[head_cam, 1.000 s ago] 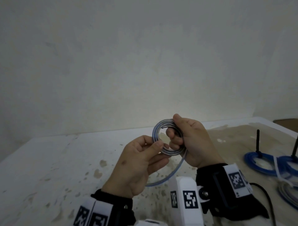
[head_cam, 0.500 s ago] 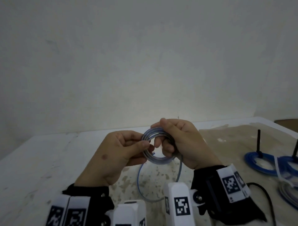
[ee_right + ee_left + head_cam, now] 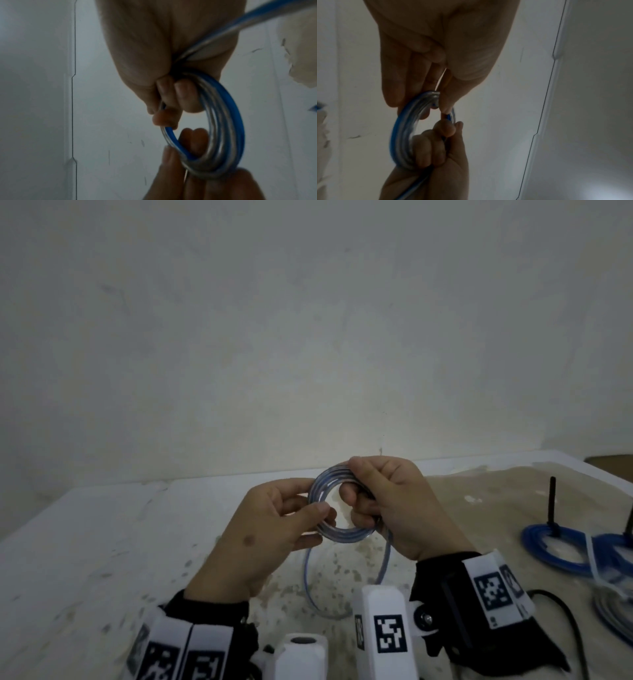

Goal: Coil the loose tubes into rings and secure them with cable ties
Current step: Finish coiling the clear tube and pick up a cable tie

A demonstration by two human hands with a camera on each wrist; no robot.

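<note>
A clear tube with a blue stripe is wound into a small ring (image 3: 342,537), held upright above the table between both hands. My left hand (image 3: 315,508) pinches the ring's left side between thumb and fingers. My right hand (image 3: 352,498) grips the right side, with its fingers curled through the ring's hole. The tube's loose tail (image 3: 308,577) hangs below in a wide loop down to the table. The left wrist view shows the ring (image 3: 402,135) edge-on below my left fingertips (image 3: 392,100). In the right wrist view the ring (image 3: 228,121) runs from my right fingers (image 3: 185,97) down to the left ones.
The white, stained table (image 3: 102,542) runs back to a plain wall. At the right lie blue coiled rings (image 3: 555,546) with upright black cable ties (image 3: 552,501), a white tie (image 3: 591,556), another pale coil (image 3: 613,604) and a black cable (image 3: 565,621).
My left hand has shifted left and re-gripped the ring's left side. The tail, a single strand a second ago, now hangs as a wide loop. Little differs over the last half second.
</note>
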